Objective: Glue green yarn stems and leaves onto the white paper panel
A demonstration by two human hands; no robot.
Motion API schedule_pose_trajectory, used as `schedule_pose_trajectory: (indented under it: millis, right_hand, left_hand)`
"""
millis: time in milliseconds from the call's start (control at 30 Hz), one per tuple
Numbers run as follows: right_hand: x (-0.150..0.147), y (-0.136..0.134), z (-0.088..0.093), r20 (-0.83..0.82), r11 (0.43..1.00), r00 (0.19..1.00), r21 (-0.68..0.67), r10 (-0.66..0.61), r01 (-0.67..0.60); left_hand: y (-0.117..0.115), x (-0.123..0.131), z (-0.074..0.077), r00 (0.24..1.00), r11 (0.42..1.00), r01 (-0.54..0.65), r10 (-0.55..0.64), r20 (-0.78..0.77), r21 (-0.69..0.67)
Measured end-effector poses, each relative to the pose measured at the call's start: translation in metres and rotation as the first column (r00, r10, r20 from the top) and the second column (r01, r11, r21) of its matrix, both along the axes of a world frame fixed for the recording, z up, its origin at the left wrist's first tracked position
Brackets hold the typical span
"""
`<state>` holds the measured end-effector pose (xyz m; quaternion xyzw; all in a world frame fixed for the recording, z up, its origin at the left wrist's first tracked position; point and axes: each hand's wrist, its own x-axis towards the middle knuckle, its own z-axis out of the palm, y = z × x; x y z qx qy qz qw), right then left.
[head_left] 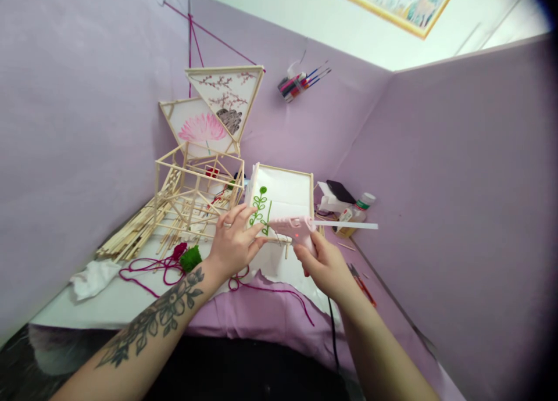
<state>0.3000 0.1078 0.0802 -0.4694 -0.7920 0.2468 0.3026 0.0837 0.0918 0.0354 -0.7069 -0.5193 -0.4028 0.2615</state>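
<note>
My left hand (235, 238) grips the lower left edge of a white paper panel in a thin wooden frame (285, 194), which bears a green plant drawing (260, 208). A ring shows on one finger. My right hand (325, 264) is closed round the handle of a pink hot glue gun (293, 226). A white glue stick (349, 225) juts out of the gun's back to the right. The gun's nozzle points left at the panel's bottom edge, close to my left fingers.
A wooden stick lattice frame (196, 192) stands behind, with two painted triangular panels (218, 107) above it. Loose sticks (131, 232), dark red yarn (150, 267), a green pompom (190, 258), a crumpled cloth (93, 276), glue bottles (355, 212) and a pen holder (296, 84) surround the spot.
</note>
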Motion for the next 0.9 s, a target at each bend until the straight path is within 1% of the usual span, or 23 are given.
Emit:
schedule_pose_trajectory:
  millis: [133,367,433,533,633,700,733,767,800,867,900]
  right_hand:
    - [0.002,0.0,-0.001,-0.02,1.0,1.0,0.01,-0.007,0.007]
    - [0.004,-0.002,0.003,-0.065,0.998,0.997,-0.047,-0.035,0.032]
    - [0.005,-0.003,0.005,-0.064,0.998,0.997,-0.023,-0.052,0.05]
    - [0.005,-0.007,0.006,-0.079,0.993,0.991,0.053,-0.104,0.108]
    - [0.005,-0.011,0.002,-0.167,0.979,0.972,0.092,-0.164,0.181]
    - [0.005,-0.014,-0.004,-0.282,0.971,0.943,0.102,-0.18,0.216]
    - [0.006,-0.015,-0.008,-0.367,0.968,0.915,0.113,-0.17,0.225]
    - [0.006,-0.016,-0.012,-0.473,0.963,0.869,0.132,-0.146,0.234]
    - [0.007,-0.017,-0.015,-0.588,0.955,0.801,0.158,-0.112,0.249]
    - [0.01,-0.018,-0.021,-0.787,0.925,0.615,0.208,-0.034,0.317]
    - [0.013,-0.018,-0.023,-0.854,0.907,0.52,0.215,-0.005,0.361]
  left_hand:
    - [0.0,0.0,0.0,1.0,1.0,-0.002,0.002,-0.005,0.008]
    - [0.001,0.0,0.0,1.0,1.0,-0.004,0.004,-0.007,0.005]
    - [0.0,0.0,0.0,1.0,1.0,0.001,-0.001,-0.004,0.003]
    - [0.0,0.0,0.0,1.0,1.0,0.017,-0.017,0.001,0.008]
    - [0.0,-0.002,-0.001,0.999,0.998,0.032,-0.032,0.009,0.057]
    - [0.0,-0.004,-0.003,0.999,0.993,0.044,-0.047,0.023,0.107]
    - [0.0,-0.005,-0.004,0.998,0.991,0.054,-0.058,0.029,0.125]
    - [-0.001,-0.006,-0.005,0.997,0.989,0.064,-0.07,0.035,0.137]
    - [-0.001,-0.006,-0.006,0.996,0.987,0.073,-0.079,0.037,0.14]
    - [-0.002,-0.006,-0.008,0.997,0.989,0.071,-0.075,0.028,0.128]
    - [-0.003,-0.005,-0.008,0.998,0.991,0.06,-0.063,0.017,0.116]
